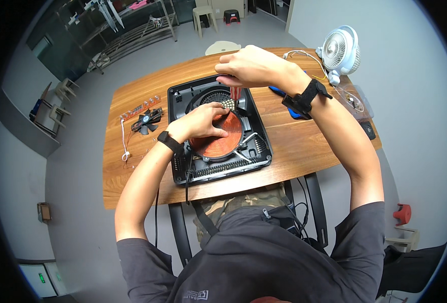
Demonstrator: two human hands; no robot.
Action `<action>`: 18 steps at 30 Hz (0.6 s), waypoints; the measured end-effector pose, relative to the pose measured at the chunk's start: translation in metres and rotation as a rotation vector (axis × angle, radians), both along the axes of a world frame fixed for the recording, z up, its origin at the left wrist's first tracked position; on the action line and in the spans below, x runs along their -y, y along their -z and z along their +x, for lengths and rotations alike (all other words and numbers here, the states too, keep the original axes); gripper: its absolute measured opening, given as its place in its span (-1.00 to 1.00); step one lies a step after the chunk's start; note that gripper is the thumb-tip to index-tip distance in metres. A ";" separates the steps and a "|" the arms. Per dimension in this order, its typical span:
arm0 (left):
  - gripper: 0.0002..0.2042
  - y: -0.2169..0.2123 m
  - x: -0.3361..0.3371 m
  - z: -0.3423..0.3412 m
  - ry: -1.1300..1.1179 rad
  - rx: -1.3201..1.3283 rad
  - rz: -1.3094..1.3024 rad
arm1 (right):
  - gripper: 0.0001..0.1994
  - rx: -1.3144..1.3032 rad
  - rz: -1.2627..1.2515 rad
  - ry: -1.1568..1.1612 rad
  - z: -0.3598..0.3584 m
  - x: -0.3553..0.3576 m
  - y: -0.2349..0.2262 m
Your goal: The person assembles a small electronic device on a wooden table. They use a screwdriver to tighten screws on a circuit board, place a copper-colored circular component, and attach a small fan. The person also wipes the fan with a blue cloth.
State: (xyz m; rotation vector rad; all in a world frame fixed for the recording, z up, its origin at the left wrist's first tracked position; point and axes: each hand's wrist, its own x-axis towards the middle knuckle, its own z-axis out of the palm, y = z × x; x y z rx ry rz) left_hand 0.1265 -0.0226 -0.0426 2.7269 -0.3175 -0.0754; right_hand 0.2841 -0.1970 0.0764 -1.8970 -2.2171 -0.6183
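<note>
An opened black cooker housing (218, 126) lies flat on the wooden bench (304, 146), its long side running from the person toward the far edge, turned a little to the right. It works as a shallow tray: inside sit a round copper-coloured coil (218, 139) in the near half, a black round fan grille (211, 96) in the far half, and a row of fins along the near wall.

The left hand (203, 121) rests on the coil with fingers curled loosely, the fingertips at a small pale dotted disc (227, 104) at the coil's far rim; whether it pinches the disc or only touches it is hard to tell from this angle. The right hand (249, 65) hovers above the far part of the housing, closed around a red-handled tool (235, 91), probably a screwdriver, which stands nearly upright with its long axis pointing down into the housing just beside the disc.

Left of the housing, a small black fan (146, 121) lies flat on the bench, with a strip of reddish parts (141, 107) near it and a white cord (124, 141) trailing toward the near edge. At the far right corner stand a white desk fan (340, 50) and a clear plastic box (355, 101) holding small bits that are too small to make out.
</note>
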 end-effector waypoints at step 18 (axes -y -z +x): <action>-0.19 0.000 -0.001 0.001 -0.019 -0.027 0.004 | -0.55 0.027 -0.048 0.197 -0.009 -0.002 -0.008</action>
